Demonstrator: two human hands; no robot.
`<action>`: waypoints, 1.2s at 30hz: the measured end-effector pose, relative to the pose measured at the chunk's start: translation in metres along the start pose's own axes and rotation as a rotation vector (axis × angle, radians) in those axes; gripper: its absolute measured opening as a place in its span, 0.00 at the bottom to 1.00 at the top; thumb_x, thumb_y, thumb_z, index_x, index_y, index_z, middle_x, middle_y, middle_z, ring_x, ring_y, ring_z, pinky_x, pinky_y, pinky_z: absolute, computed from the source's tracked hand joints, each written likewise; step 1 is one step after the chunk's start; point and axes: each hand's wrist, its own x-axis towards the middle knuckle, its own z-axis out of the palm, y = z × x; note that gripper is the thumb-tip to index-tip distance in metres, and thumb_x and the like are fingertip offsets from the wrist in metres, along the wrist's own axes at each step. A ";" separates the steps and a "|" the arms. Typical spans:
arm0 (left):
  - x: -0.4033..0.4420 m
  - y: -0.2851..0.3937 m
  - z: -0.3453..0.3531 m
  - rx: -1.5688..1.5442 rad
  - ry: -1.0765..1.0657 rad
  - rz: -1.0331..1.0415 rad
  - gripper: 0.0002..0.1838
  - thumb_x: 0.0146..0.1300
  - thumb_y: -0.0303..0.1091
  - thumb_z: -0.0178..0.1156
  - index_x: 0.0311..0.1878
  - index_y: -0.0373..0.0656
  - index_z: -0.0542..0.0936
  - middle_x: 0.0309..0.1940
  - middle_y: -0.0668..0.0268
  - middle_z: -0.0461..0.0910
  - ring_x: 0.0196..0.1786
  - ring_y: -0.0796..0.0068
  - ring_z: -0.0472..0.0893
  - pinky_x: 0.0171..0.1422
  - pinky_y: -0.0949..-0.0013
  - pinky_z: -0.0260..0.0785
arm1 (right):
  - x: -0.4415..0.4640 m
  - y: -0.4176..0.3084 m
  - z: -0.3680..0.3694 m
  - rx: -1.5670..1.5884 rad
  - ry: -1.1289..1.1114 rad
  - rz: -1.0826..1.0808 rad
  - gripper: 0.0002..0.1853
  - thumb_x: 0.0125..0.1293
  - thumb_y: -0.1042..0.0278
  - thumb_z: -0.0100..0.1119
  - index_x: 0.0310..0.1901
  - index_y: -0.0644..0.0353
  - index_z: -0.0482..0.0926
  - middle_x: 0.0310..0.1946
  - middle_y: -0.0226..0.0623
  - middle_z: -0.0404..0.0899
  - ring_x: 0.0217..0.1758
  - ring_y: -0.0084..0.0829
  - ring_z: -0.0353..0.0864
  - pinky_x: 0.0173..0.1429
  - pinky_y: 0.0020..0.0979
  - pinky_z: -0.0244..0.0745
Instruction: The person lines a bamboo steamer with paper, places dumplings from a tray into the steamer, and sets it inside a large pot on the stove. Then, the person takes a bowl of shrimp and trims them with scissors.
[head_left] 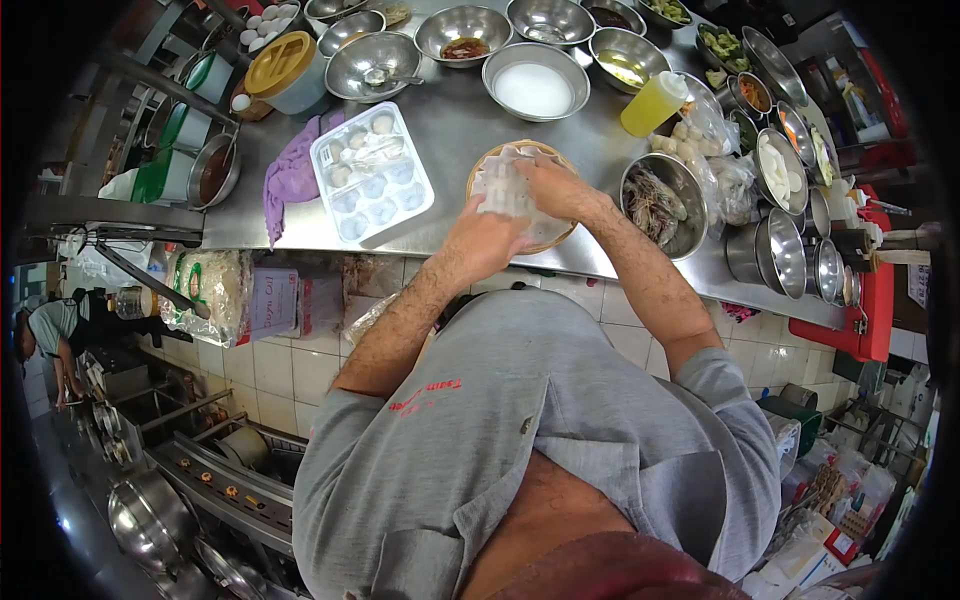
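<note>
A round basket with a light wooden rim point(566, 240) sits near the front edge of the steel table, lined with a whitish, translucent sheet point(507, 190). My left hand point(485, 240) lies at the basket's near left side, thumb and fingers apart, touching the liner. From the right, my right hand point(555, 188) reaches over the basket, fingers stretched out on the liner. Neither hand visibly holds anything. Left of the basket is a white plastic tray point(408, 212) with several rounded, pale pieces in its compartments. A purple cloth point(290, 180) lies beside the tray.
Behind the basket stands a steel bowl of white contents point(490, 85), with several other bowls around it. A yellow squeeze bottle point(655, 105) and a bowl of what looks like shrimp point(700, 215) are to the right. Another person point(55, 330) is at far left.
</note>
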 end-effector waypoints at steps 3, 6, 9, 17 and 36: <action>0.012 -0.012 0.007 0.065 0.414 -0.007 0.10 0.62 0.36 0.57 0.45 0.46 0.78 0.32 0.64 0.79 0.43 0.64 0.79 0.61 0.53 0.57 | -0.005 -0.011 -0.010 -0.004 -0.024 0.015 0.30 0.58 0.78 0.51 0.65 0.59 0.61 0.58 0.59 0.65 0.60 0.55 0.69 0.62 0.45 0.67; 0.019 -0.018 0.010 0.145 0.301 -0.149 0.10 0.57 0.30 0.58 0.43 0.45 0.77 0.35 0.64 0.78 0.44 0.64 0.79 0.61 0.52 0.56 | -0.001 -0.012 -0.008 -0.011 -0.028 0.062 0.33 0.56 0.77 0.53 0.66 0.58 0.59 0.61 0.59 0.62 0.61 0.56 0.68 0.62 0.44 0.68; 0.018 -0.014 0.010 0.279 0.267 -0.202 0.10 0.55 0.28 0.59 0.41 0.44 0.77 0.38 0.63 0.77 0.44 0.63 0.79 0.61 0.51 0.55 | 0.008 -0.010 -0.009 0.022 -0.056 0.113 0.35 0.55 0.77 0.54 0.67 0.56 0.58 0.63 0.60 0.61 0.62 0.56 0.68 0.63 0.44 0.68; 0.004 -0.037 0.001 -0.121 0.588 -0.001 0.18 0.51 0.26 0.61 0.49 0.44 0.77 0.45 0.63 0.77 0.53 0.62 0.74 0.63 0.48 0.55 | 0.002 -0.003 -0.007 0.014 -0.040 0.078 0.33 0.58 0.75 0.53 0.67 0.56 0.58 0.60 0.61 0.62 0.63 0.55 0.66 0.64 0.43 0.66; -0.017 -0.179 -0.022 -0.076 0.746 -0.543 0.11 0.63 0.39 0.55 0.41 0.43 0.77 0.43 0.60 0.79 0.45 0.56 0.78 0.54 0.51 0.64 | 0.089 -0.126 0.045 0.262 0.328 0.031 0.29 0.58 0.74 0.53 0.62 0.66 0.61 0.43 0.60 0.73 0.53 0.55 0.74 0.59 0.44 0.69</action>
